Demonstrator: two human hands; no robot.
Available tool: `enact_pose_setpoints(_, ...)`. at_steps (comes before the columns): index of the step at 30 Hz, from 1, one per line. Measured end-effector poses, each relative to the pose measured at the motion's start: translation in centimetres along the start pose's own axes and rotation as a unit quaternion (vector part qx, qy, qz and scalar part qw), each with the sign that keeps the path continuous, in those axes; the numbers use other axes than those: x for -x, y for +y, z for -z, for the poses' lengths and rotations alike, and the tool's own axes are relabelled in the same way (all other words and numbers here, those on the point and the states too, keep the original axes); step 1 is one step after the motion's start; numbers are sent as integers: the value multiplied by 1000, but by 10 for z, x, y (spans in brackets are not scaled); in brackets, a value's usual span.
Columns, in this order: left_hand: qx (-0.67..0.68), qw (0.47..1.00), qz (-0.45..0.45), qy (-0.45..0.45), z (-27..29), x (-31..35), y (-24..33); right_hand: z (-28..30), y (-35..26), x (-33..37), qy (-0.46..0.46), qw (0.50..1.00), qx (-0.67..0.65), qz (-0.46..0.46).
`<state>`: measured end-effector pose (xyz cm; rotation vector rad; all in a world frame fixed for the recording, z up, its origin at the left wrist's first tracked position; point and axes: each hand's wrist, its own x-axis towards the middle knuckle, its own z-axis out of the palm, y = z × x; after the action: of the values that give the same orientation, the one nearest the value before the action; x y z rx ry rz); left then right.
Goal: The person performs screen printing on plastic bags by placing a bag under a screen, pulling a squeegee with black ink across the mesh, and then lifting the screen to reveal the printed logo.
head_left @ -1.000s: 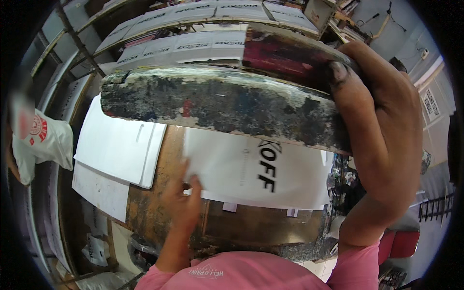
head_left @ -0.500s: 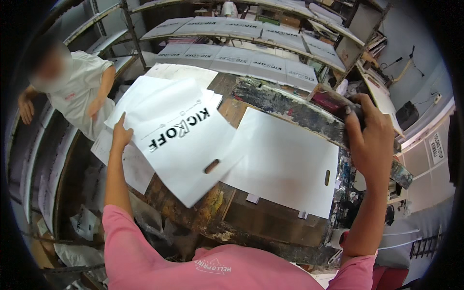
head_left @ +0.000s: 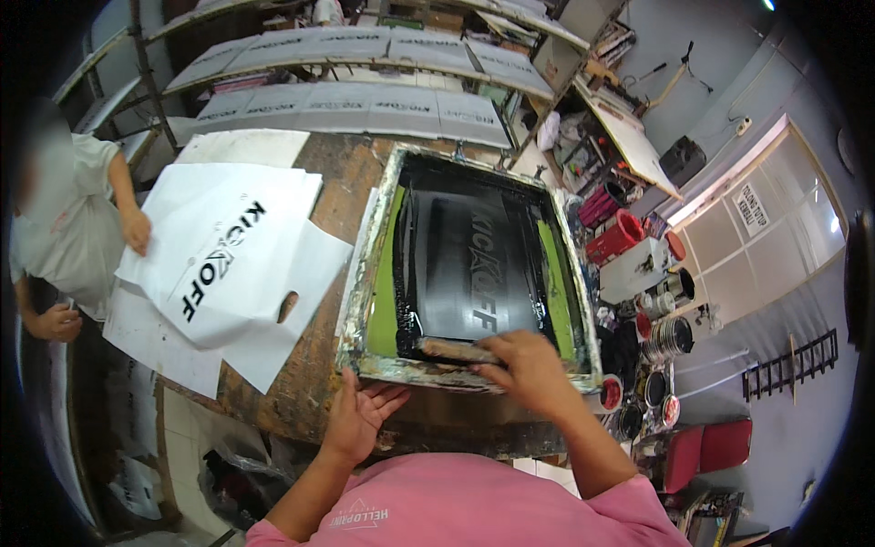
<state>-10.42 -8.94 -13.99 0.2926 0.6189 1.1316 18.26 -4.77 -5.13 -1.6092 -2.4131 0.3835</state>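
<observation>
A screen-printing frame (head_left: pixel 375 187) with a paint-crusted rim lies flat on the worktable. Its mesh is green at the sides, with wet black ink (head_left: pixel 456 246) over the middle and dark lettering showing through. My right hand (head_left: pixel 536 374) is closed on a wooden-handled squeegee (head_left: pixel 451 350) at the near end of the mesh. Beside the near left corner of the rim, my left hand (head_left: pixel 357 417) touches the edge, palm up and fingers stretched. A white strip (head_left: pixel 355 273) peeks out under the frame's left side. Left of it, a white printed bag (head_left: pixel 219 264) with a punched handle lies on a stack.
A co-worker (head_left: pixel 68 210) stands at the left, one hand by the bag stack. Racks (head_left: pixel 355 68) with printed bags line the back. Ink cans and tubs (head_left: pixel 670 337) crowd the right side, near a red chair (head_left: pixel 706 453). The wooden worktable (head_left: pixel 292 401) has stained edges.
The raised frame has come down flat over the blank white bag. My left hand has let go of the printed bag, now on the left stack. My right hand has moved to the frame's near end.
</observation>
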Motion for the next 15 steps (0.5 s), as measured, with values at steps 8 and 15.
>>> enact_pose_setpoints(8, -60, 985, 82, 140, 58, -14, -38, -94, 6, -2, -27, 999, 31, 1)
enact_pose_setpoints(15, -77, 964, 66, 245, 69, -1, -55, -104, 103, -124, 77, 994, 68, 30)
